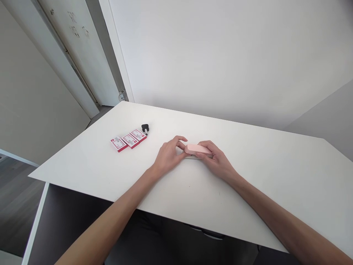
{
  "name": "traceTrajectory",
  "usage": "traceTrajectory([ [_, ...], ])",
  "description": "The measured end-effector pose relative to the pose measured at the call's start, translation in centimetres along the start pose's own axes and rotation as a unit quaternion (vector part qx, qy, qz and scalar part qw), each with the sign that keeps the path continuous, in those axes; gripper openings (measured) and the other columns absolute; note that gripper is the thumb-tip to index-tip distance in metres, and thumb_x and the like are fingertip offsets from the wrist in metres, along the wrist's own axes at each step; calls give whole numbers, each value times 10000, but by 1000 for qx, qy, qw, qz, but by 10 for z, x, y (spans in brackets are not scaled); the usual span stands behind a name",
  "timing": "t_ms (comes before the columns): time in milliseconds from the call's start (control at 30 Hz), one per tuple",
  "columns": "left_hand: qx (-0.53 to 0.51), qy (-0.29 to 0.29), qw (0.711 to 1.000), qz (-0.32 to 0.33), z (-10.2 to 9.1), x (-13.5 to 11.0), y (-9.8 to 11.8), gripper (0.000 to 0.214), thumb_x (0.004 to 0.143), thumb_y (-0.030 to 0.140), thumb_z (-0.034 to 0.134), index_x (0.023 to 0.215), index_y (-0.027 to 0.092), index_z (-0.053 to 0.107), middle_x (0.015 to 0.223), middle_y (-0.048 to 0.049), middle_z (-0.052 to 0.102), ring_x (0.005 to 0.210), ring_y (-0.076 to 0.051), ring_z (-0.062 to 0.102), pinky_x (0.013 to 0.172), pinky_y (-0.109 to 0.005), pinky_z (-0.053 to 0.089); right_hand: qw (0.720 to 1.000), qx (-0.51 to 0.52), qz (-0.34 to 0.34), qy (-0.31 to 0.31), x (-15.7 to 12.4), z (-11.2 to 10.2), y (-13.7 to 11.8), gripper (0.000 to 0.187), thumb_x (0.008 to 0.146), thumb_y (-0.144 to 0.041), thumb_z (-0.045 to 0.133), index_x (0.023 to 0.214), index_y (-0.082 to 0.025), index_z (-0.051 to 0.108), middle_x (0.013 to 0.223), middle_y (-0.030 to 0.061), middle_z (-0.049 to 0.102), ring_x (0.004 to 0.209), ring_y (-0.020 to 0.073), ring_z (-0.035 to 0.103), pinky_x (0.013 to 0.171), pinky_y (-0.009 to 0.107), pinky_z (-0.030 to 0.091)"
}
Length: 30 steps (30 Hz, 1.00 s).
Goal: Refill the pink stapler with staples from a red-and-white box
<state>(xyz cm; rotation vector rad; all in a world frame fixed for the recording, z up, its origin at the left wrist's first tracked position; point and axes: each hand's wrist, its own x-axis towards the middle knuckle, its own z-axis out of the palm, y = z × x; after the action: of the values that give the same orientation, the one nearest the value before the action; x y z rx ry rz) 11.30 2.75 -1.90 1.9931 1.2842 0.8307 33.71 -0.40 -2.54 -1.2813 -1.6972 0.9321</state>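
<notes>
A pink stapler [198, 148] with a pale base lies on the white table in front of me, its nose pointing left. My right hand [213, 156] is wrapped round its back half, with the thumb on the near side and fingers over the far side. At the nose end, my left hand [172, 151] has its thumb against the low front part of the stapler and its fingers curved around the tip. Whatever may lie between the left fingertips is hidden or too small to make out.
Left of my hands, several small white and red boxes [128, 140] lie in a slanting row on the table [176, 191]. Beside the far box is a small black and metal tool [145, 129], possibly a staple remover. A white wall [220, 59] stands behind the table's back edge.
</notes>
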Motion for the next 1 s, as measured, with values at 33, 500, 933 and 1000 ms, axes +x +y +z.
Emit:
traceTrajectory([
  [33, -3, -1, 1000, -2, 0, 0, 0, 404, 937, 538, 689, 1251, 304, 591, 1074, 33, 820, 822, -195, 676, 793, -345, 506, 1000, -1, 2, 0, 0, 0, -1, 292, 979, -552, 655, 1114, -295, 691, 1233, 59, 674, 1129, 279, 636, 945, 414, 535],
  [500, -24, -1, 998, 66, -3, -6, 6, 348, 949, 425, 670, 1261, 297, 584, 1069, 29, 798, 996, -196, 694, 897, -349, 522, 966, -199, -155, 49, -8, 13, 5, 238, 1051, -411, 610, 1260, -299, 619, 1171, 65, 738, 1078, 296, 652, 946, 484, 526],
  [933, 19, -39, 996, 76, -1, -4, 0, 402, 978, 478, 674, 1327, 281, 639, 1098, -1, 802, 1181, -248, 683, 1029, -404, 521, 957, -226, -181, 28, -7, 9, 7, 181, 1087, -400, 545, 1197, -272, 609, 1066, 64, 743, 945, 280, 645, 865, 458, 502],
  [1000, 24, -41, 996, 81, 0, -4, -1, 415, 981, 490, 668, 1337, 280, 634, 1107, -5, 801, 1204, -252, 676, 1033, -408, 524, 958, -222, -179, 26, -7, 9, 7, 184, 1088, -408, 543, 1194, -274, 613, 1061, 63, 743, 940, 280, 645, 863, 459, 500],
])
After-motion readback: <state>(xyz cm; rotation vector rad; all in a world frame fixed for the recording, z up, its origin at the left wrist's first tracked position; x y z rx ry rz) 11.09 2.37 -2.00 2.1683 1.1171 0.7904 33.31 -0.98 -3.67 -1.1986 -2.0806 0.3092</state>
